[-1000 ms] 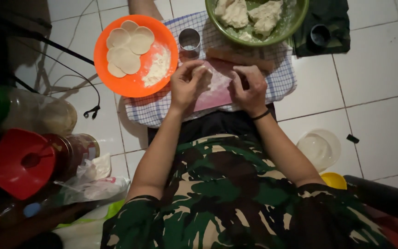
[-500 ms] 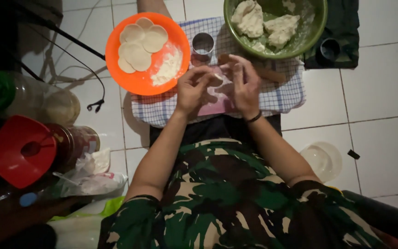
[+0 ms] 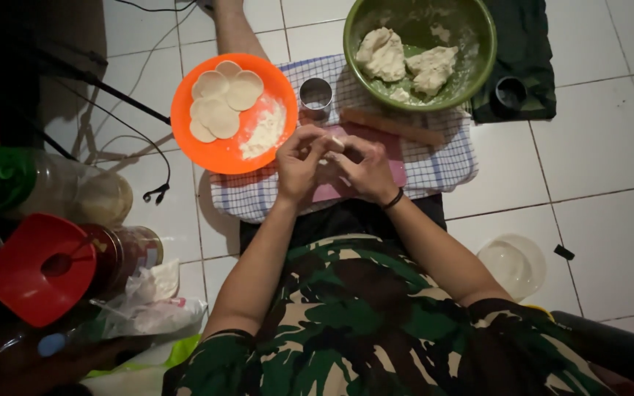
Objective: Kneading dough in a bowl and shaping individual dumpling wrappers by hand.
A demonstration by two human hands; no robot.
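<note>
Both hands are now sitting lower and more central in view than half a second ago, and the whole floor layout has shifted toward the bottom; the hands themselves are keeping the same joined pose. The left hand (image 3: 301, 165) and right hand (image 3: 365, 170) are meeting fingertip to fingertip, pinching a small pale piece of dough (image 3: 334, 144) between them, fingers curled closed on it. Directly under the hands a pink board (image 3: 398, 163) is lying on a blue checked cloth (image 3: 442, 165). Just beyond the right hand a wooden rolling pin (image 3: 392, 126) is resting on the cloth at a slant. Just beyond the left hand a round metal cutter (image 3: 315, 95) is standing upright, open end up. Left of the left hand an orange plate (image 3: 218, 150) is holding overlapping flat dough rounds (image 3: 218, 103) and a heap of white flour (image 3: 264, 132). Farther out, past the rolling pin, a green bowl (image 3: 478, 70) is holding two rough dough lumps (image 3: 405, 62). Near the person's right elbow a clear plastic container (image 3: 511, 264) is sitting on the tiles; contents cannot be told.
</note>
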